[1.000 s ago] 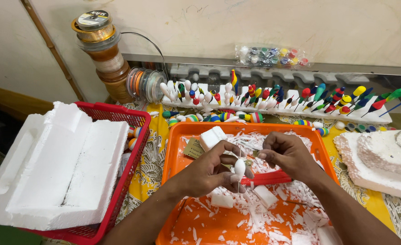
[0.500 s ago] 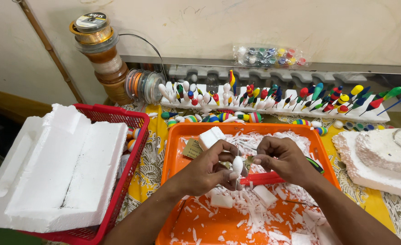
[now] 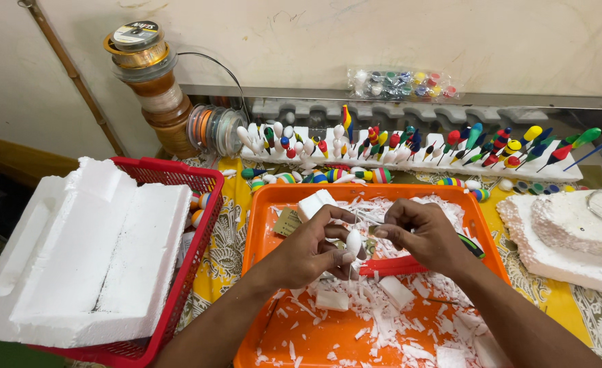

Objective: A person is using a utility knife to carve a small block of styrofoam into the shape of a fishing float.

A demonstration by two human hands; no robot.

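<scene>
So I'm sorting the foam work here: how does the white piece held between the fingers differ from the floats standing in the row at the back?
The egg-shaped foam piece is plain white; the row of floats is painted red, green, yellow and blue. The piece is held by the left hand and right hand over the orange tray; the floats stand stuck in a white foam strip. Both are small and rounded.

Bright, even light, prob. from above/front; colours vivid, no hard glare. Soft shadows only: under the left hand (image 3: 314, 249) and right hand (image 3: 420, 235) on the orange tray (image 3: 263, 225), and beside the foam block (image 3: 89, 252). Centre sharp, slight softness on fingertips. Wide-angle bend at edges: wall pipe (image 3: 76, 82) leans, corners stretched. Bottom left corner dim.
</scene>
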